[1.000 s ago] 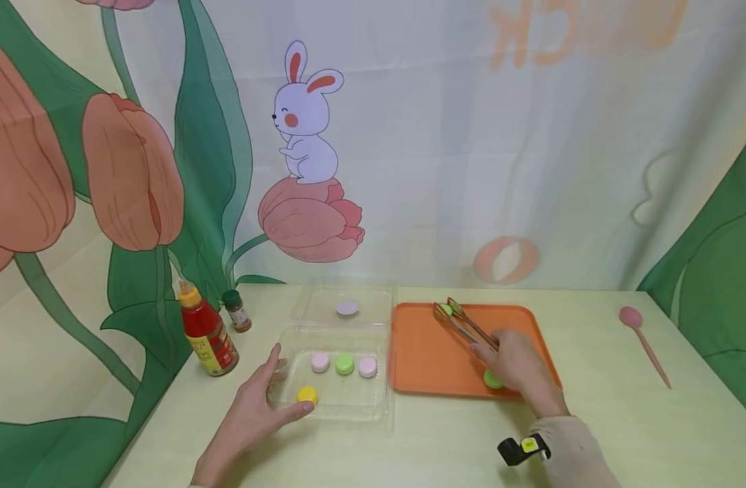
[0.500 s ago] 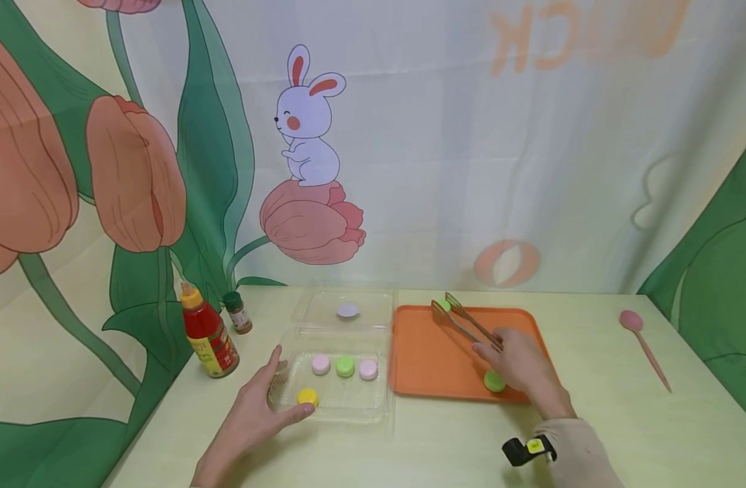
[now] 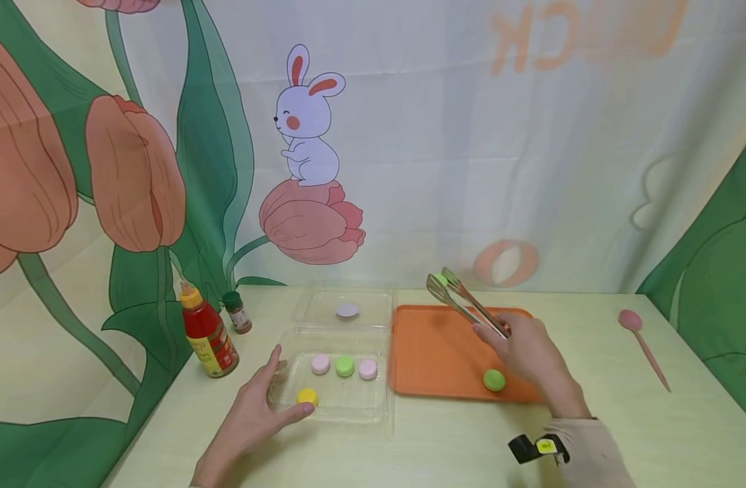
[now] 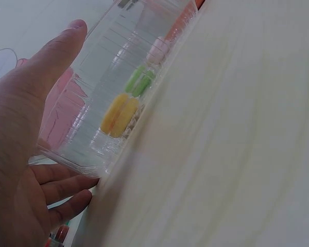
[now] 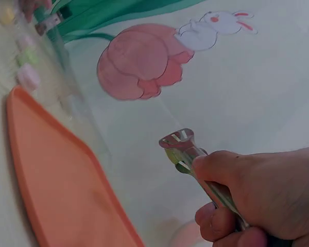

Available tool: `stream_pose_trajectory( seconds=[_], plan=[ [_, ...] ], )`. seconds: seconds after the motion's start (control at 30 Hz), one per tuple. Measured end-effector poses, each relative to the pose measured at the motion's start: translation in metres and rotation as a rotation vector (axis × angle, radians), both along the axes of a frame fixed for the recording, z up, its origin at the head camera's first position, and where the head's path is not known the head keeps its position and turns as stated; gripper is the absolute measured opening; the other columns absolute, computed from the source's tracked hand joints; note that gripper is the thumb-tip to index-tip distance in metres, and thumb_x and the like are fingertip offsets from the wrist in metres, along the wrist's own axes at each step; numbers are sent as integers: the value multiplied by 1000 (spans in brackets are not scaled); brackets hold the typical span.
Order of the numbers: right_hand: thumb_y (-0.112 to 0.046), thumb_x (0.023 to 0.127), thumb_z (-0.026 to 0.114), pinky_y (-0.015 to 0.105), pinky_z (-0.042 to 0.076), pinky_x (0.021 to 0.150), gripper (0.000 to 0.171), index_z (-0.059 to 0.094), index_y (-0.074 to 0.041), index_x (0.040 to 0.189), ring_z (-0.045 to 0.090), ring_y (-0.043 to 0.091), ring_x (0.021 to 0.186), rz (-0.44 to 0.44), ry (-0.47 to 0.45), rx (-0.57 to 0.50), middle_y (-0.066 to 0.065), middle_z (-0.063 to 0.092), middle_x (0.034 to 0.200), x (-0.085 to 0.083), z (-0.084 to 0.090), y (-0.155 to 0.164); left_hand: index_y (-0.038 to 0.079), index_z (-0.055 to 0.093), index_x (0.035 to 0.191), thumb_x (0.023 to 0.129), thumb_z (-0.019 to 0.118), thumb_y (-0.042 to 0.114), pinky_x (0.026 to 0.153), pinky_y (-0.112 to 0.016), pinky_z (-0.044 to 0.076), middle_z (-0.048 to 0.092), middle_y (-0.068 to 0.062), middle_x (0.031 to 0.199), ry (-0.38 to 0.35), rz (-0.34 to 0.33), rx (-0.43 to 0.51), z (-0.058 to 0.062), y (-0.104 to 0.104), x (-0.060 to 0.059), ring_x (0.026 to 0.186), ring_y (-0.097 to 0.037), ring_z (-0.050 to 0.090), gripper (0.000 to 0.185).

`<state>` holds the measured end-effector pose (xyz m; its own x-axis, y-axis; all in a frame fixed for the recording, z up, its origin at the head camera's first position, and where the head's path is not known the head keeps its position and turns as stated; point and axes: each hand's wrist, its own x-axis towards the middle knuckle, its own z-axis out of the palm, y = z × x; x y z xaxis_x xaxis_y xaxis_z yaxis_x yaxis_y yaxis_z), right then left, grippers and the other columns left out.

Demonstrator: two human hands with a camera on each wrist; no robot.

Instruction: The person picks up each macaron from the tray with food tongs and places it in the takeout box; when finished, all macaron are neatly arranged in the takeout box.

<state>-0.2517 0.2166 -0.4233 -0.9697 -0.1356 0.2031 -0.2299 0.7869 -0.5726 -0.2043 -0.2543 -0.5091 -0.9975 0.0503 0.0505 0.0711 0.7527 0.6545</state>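
A person's right hand [image 3: 527,356] grips metal tongs [image 3: 464,305] raised above the far edge of an orange tray [image 3: 436,356], a small green macaron [image 3: 440,279] pinched in their tips. The left hand [image 3: 251,413], fingers relaxed and spread, rests against a clear plastic box [image 3: 336,400] holding yellow, pink and green macarons; another green macaron [image 3: 494,380] lies on the tray

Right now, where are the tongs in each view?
Head: tongs right of centre, held by the right hand, tips raised over the far edge of the orange tray.
Left wrist: not in view.
Right wrist: tongs centre-right, handles in the right hand's grip.
Shared landmark: the orange tray, and the clear container beside it.
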Motion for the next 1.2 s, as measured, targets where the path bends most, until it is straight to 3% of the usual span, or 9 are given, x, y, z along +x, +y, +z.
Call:
stream_pose_trajectory(
  seconds=[0.3, 0.57, 0.7, 0.9, 1.2],
  plan=[
    [-56, 100, 63, 28, 35, 48, 38, 65, -19, 92, 47, 15, 56, 65, 31, -31, -2, 53, 67, 17, 31, -12, 25, 8, 169, 73, 83, 71, 119, -66, 30, 39, -10, 165, -18, 6, 17, 0, 1, 0, 153, -39, 31, 130],
    [-58, 98, 63, 25, 33, 46, 32, 67, -27, 92, 38, 7, 50, 265, -4, -60, -5, 46, 63, 29, 44, -26, 23, 8, 169, 73, 81, 72, 119, -67, 30, 39, -11, 165, -13, 3, 8, 2, 2, 0, 153, -40, 31, 130],
    [-61, 98, 62, 23, 33, 46, 38, 60, -26, 83, 35, 4, 48, 350, -30, -28, -9, 43, 61, 33, 43, -37, 23, 8, 169, 74, 81, 72, 119, -67, 29, 38, -11, 165, -20, 7, 3, 3, 2, 0, 153, -41, 30, 129],
    [-60, 97, 64, 23, 36, 47, 35, 63, -28, 84, 40, 3, 52, 450, -64, 25, -11, 50, 64, 31, 31, -56, 24, 8, 169, 72, 83, 71, 118, -67, 30, 39, -11, 165, -21, 12, 1, 0, 2, -1, 153, -40, 32, 131],
    [-61, 97, 64, 23, 35, 50, 41, 61, -24, 79, 39, 3, 54, 527, -118, 69, -11, 47, 64, 34, 13, -81, 23, 9, 169, 71, 83, 72, 117, -68, 31, 40, -11, 164, -24, 20, -4, 0, 2, -1, 153, -41, 31, 132]
  ],
)
